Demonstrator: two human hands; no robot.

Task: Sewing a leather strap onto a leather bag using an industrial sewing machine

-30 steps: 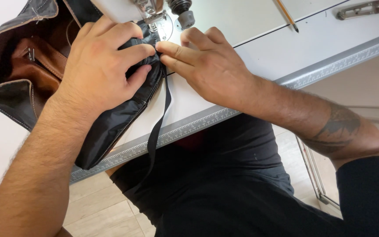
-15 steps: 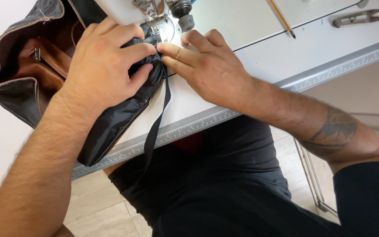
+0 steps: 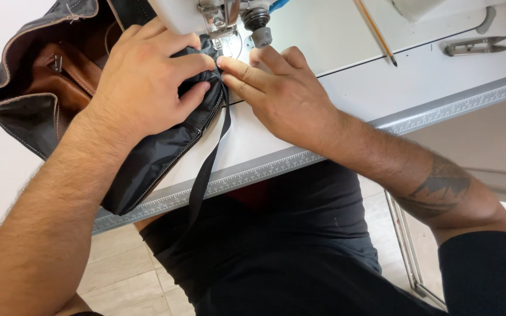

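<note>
Both hands work at the needle end of a sewing machine on a white table. Left hand lies palm-down on a black fabric bag, fingers curled and pressing the cloth just beside the presser foot. Right hand lies flat, fingers nearly straight and close together, their tips touching the bag's seam opposite the left fingertips; neither hand is closed around anything.

The bag lies at the table's left end and overhangs the front edge, which carries a printed ruler strip. A black webbing strap runs from the seam across this edge and hangs down over the person's dark clothing. Bare table surface lies to the right of the right hand.

Bag: smooth, slightly glossy woven cloth with pale stitching; brown leather-like lining shows in its open mouth. A thin wooden pencil and metal thread snips lie well apart from the hands.
</note>
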